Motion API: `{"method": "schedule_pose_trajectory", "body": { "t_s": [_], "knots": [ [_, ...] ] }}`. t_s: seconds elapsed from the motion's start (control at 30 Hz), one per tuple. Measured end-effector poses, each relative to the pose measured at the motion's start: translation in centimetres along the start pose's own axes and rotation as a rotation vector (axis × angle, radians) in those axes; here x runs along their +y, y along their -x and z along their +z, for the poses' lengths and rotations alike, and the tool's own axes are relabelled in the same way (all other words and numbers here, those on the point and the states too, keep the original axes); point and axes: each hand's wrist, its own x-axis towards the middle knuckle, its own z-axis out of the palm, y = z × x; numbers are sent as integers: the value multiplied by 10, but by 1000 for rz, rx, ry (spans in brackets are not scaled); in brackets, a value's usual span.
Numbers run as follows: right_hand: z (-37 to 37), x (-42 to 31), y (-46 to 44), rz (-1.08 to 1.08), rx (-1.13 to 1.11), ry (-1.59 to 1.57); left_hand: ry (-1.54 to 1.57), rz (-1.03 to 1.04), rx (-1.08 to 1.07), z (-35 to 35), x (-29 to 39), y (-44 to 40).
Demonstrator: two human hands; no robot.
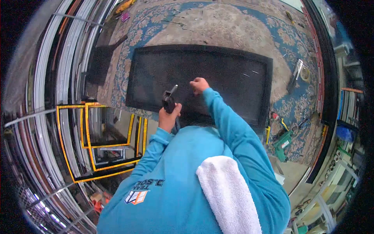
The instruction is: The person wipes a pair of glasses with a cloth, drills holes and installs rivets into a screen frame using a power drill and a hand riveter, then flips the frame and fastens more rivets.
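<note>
My left hand [167, 120] is wrapped round a black rivet gun [169, 102], whose silver nose points up and away over the dark panel. My right hand [200, 85] hovers to the right of that nose, apart from it, with its fingers curled together. Whatever lies between those fingers, if anything, is too small to make out. Below both hands a large black framed panel [194, 66] lies flat on the carpet. Several thin silver pieces like rivets [255, 71] rest on the right part of the panel.
On the patterned carpet [290, 46] at right lie a green power tool [283, 145], a red-and-yellow tool [277, 117] and a silver-and-black tool [297, 72]. Yellow-edged frames [74, 180] and long metal profiles [43, 78] stand at left. A white towel [228, 191] hangs over my shirt.
</note>
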Motion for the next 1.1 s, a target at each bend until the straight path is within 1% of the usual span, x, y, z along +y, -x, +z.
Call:
{"method": "schedule_pose_trajectory", "body": {
  "t_s": [0.07,0.1,0.17,0.2,0.27,0.33,0.4,0.43,0.47,0.5,0.53,0.6,0.63,0.67,0.73,0.77,0.8,0.87,0.93,1.0,1.03,1.07,1.1],
  "knots": [
    [25,-24,6,-129,123,352,62,-1,30,-6,-7,2],
    [31,-29,8,-130,109,361,123,2,41,-9,-10,4],
    [33,-35,15,-286,215,460,145,-6,65,-18,-15,6],
    [25,-43,28,-255,157,408,157,-12,74,-22,-18,7],
    [9,-42,38,-252,118,446,210,-53,87,-26,-24,4],
    [4,-43,76,-294,-146,291,263,-82,93,-26,-21,-4],
    [23,-52,133,-223,-416,-49,166,95,7,-21,-8,-12],
    [36,-63,163,-364,-410,-60,-91,279,-104,-22,-23,-23],
    [51,-70,179,-505,-408,-75,-75,282,-174,-19,-17,-25],
    [53,-48,166,-642,-274,-7,-59,283,-244,-16,-11,-27],
    [54,-27,153,-762,-119,71,239,110,-276,-10,16,-24],
    [32,-27,153,-334,-93,30,82,235,-314,-14,6,-33],
    [33,-34,161,-350,-61,-62,239,182,-444,-20,-7,-45],
    [35,-42,172,-362,-23,-157,242,178,-445,-32,-10,-57],
    [30,-47,190,-308,34,-198,79,199,-294,-59,-13,-89],
    [28,-50,199,-362,87,-84,-83,239,-165,-76,-23,-116],
    [30,-48,206,-358,100,-74,-241,276,-35,-96,-43,-149],
    [40,-45,220,-393,151,-94,-555,417,243,-131,-100,-217],
    [54,-58,224,-339,159,-84,-725,456,318,-161,-121,-257],
    [67,-76,228,24,178,309,-827,411,264,-180,-141,-285],
    [89,-98,234,72,276,303,-865,364,189,-187,-131,-285],
    [109,-110,236,92,293,320,-904,314,114,-193,-120,-286],
    [128,-121,237,32,379,270,-963,334,102,-196,-113,-286]
  ]
}}
